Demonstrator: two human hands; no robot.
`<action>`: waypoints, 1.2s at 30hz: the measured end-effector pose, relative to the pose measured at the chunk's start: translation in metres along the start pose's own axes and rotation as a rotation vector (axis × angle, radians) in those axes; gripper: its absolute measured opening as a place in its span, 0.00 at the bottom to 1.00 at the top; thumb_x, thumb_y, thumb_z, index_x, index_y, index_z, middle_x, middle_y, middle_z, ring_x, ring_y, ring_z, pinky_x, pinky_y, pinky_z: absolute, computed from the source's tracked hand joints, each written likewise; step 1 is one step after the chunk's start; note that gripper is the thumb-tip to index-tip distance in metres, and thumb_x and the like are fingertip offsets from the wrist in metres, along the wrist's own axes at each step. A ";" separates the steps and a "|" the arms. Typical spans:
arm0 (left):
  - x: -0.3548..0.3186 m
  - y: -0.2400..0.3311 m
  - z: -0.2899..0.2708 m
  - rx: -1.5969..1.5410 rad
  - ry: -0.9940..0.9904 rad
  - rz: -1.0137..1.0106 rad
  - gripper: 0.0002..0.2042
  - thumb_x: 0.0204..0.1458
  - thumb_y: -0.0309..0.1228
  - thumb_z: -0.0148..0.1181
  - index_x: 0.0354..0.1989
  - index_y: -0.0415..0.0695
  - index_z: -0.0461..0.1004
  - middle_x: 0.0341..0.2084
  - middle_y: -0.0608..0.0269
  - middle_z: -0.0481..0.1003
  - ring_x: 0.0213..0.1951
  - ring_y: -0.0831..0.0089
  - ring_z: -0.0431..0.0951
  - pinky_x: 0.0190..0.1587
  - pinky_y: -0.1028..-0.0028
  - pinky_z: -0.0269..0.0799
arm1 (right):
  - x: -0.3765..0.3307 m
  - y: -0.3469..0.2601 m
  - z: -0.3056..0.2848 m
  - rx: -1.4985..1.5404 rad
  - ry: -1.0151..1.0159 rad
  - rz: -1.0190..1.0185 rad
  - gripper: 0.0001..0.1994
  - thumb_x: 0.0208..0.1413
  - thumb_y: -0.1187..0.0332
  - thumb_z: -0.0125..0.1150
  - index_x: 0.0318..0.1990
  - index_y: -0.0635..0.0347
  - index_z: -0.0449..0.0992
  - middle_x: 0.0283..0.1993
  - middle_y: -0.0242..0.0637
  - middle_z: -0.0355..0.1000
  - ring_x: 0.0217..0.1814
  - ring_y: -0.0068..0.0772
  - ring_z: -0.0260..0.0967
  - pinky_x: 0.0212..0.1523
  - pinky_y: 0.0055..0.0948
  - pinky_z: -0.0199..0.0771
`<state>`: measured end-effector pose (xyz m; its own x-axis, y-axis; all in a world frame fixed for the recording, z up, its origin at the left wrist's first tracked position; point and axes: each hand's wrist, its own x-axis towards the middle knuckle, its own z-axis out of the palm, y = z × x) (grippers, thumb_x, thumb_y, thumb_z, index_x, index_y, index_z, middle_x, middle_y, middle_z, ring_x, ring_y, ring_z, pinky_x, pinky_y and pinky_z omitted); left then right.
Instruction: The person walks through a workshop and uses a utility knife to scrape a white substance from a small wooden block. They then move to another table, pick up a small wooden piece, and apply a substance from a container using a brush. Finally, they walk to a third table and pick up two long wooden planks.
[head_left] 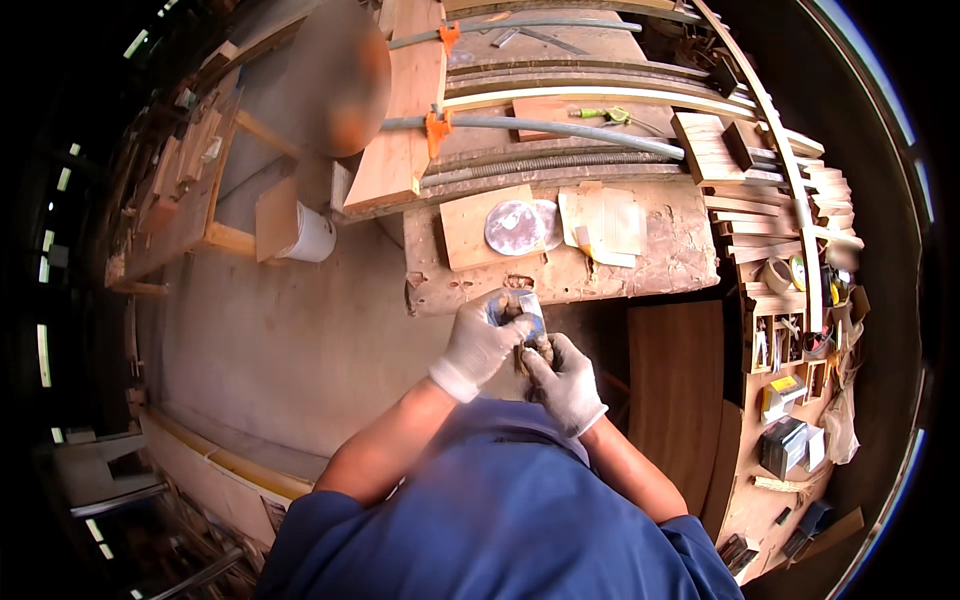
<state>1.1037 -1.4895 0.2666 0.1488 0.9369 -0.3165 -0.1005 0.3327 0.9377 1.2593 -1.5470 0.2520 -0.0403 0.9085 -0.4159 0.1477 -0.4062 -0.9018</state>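
Apparently, gloved left hand pinched small blue-and-white piece; gloved right hand curled at its lower end, exact grip hidden | piece sat between both hands, near scuffed workbench | judged light, stiffness uncertain, unlikely to slip; side edges seemed best hold | mottled round disc lay beyond

Head fisheye | from wearer's head | facing down | near left hand, right hand | workbench beyond

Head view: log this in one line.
left hand: gloved, holding blue item | right hand: gloved, close by | round disc: beyond hands
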 end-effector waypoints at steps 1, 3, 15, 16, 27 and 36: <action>-0.004 0.003 -0.002 0.035 0.005 0.015 0.11 0.53 0.20 0.63 0.46 0.36 0.78 0.36 0.65 0.80 0.36 0.79 0.79 0.43 0.77 0.77 | 0.001 0.003 0.005 -0.005 -0.013 -0.016 0.15 0.61 0.61 0.65 0.43 0.66 0.75 0.30 0.36 0.76 0.33 0.24 0.71 0.37 0.30 0.75; -0.009 0.003 -0.011 -0.005 0.009 0.024 0.12 0.52 0.18 0.64 0.46 0.36 0.78 0.35 0.65 0.80 0.36 0.80 0.79 0.42 0.77 0.77 | 0.001 0.002 0.014 -0.007 -0.027 -0.021 0.15 0.61 0.61 0.65 0.43 0.66 0.75 0.30 0.34 0.75 0.32 0.20 0.69 0.36 0.28 0.73; -0.020 -0.017 -0.151 -0.048 0.126 -0.023 0.09 0.62 0.28 0.61 0.43 0.34 0.80 0.30 0.66 0.80 0.29 0.83 0.76 0.34 0.78 0.73 | -0.001 -0.020 0.176 0.128 0.037 0.108 0.13 0.64 0.62 0.63 0.35 0.62 0.71 0.23 0.30 0.70 0.24 0.17 0.66 0.25 0.25 0.68; -0.021 -0.019 -0.165 0.022 0.101 0.021 0.09 0.63 0.28 0.61 0.45 0.34 0.80 0.31 0.65 0.80 0.30 0.82 0.76 0.35 0.78 0.73 | 0.001 -0.018 0.189 0.127 0.026 0.111 0.14 0.63 0.61 0.63 0.33 0.62 0.70 0.23 0.31 0.70 0.24 0.18 0.65 0.25 0.26 0.68; -0.024 -0.005 -0.221 -0.428 0.228 -0.184 0.14 0.65 0.36 0.58 0.32 0.39 0.76 0.23 0.60 0.77 0.22 0.73 0.75 0.24 0.73 0.73 | 0.007 -0.065 0.243 0.097 -0.123 0.129 0.14 0.62 0.64 0.66 0.48 0.66 0.76 0.33 0.31 0.76 0.34 0.16 0.69 0.35 0.24 0.74; -0.001 0.022 -0.241 -0.340 0.317 0.001 0.11 0.65 0.32 0.57 0.40 0.34 0.76 0.26 0.57 0.78 0.27 0.67 0.81 0.34 0.68 0.80 | 0.069 -0.061 0.243 0.166 -0.357 0.038 0.11 0.63 0.61 0.65 0.38 0.60 0.75 0.27 0.22 0.67 0.27 0.14 0.60 0.27 0.22 0.62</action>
<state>0.8647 -1.4570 0.2527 -0.1539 0.9063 -0.3936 -0.4254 0.2987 0.8543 1.0070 -1.4836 0.2501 -0.3834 0.8130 -0.4382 -0.0045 -0.4761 -0.8794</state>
